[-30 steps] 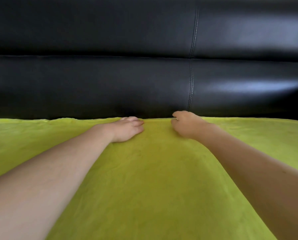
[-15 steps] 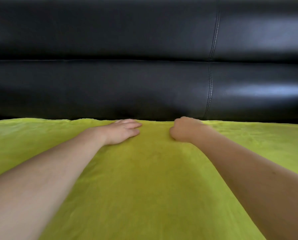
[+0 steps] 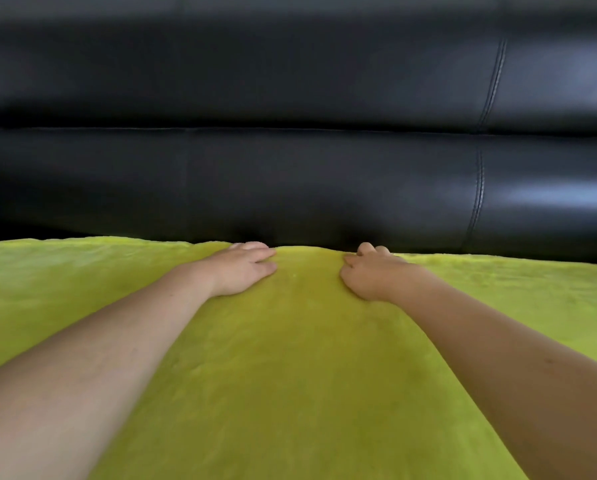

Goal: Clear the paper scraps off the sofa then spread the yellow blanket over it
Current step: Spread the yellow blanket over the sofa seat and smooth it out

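The yellow blanket (image 3: pixel 307 358) lies spread across the sofa seat, its far edge running along the foot of the black leather backrest (image 3: pixel 290 174). My left hand (image 3: pixel 245 270) rests flat on the blanket near that far edge, fingers straight and pointing right. My right hand (image 3: pixel 373 273) lies on the blanket a short way to the right, its fingers bent, fingertips at the blanket's edge by the backrest. Whether it pinches the fabric is hidden. No paper scraps are in view.
The backrest fills the upper half of the view, with a stitched seam (image 3: pixel 478 192) at the right. The blanket covers the seat from the left edge to the right edge of the frame.
The view has shifted left, so the backrest seam sits further right. Both hands stay at the blanket's far edge; the right hand's fingers have loosened a little from a tighter curl.
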{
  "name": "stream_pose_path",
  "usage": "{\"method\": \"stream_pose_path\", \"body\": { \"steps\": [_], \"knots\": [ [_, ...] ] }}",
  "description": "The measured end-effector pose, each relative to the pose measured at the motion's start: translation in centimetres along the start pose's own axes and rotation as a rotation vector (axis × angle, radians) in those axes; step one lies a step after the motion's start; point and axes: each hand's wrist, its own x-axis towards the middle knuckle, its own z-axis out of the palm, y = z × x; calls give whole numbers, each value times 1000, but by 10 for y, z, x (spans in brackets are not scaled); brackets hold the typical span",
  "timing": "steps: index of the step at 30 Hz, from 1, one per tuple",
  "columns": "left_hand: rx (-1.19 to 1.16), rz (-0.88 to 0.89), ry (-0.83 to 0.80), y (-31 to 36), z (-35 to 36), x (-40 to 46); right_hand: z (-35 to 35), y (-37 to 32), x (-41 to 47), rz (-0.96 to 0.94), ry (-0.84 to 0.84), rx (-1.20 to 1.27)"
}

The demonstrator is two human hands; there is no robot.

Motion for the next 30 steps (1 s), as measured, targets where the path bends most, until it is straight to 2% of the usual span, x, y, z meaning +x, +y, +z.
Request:
{"method": "stream_pose_path", "body": {
  "steps": [4, 7, 10, 14, 17, 20, 24, 27, 30],
  "knots": [
    [59, -33, -21, -13, -7, -6, 0, -19, 3, 56, 134, -34],
    [109, -96, 10, -24, -9, -9, 0, -26, 6, -90, 237, 3],
    [185, -95, 10, -27, -9, -6, 2, -41, 11, -221, 140, 113],
    [233, -64, 8, -33, -10, -4, 7, -58, 21, -133, 61, 64],
    [187, -127, 24, -48, -16, -7, 1, -63, 22, -53, 36, -21],
    [167, -162, 67, -68, -23, -9, -5, -78, 21, 43, 61, -60],
    [82, -94, 29, -90, -30, -8, -15, -103, 18, 77, 146, -154],
    [91, -26, 24, -107, -35, -7, -13, -127, 21, 9, 254, 4],
    [138, 22, 36, -124, -39, -7, -3, -152, 25, -48, 229, 183]
  ]
}}
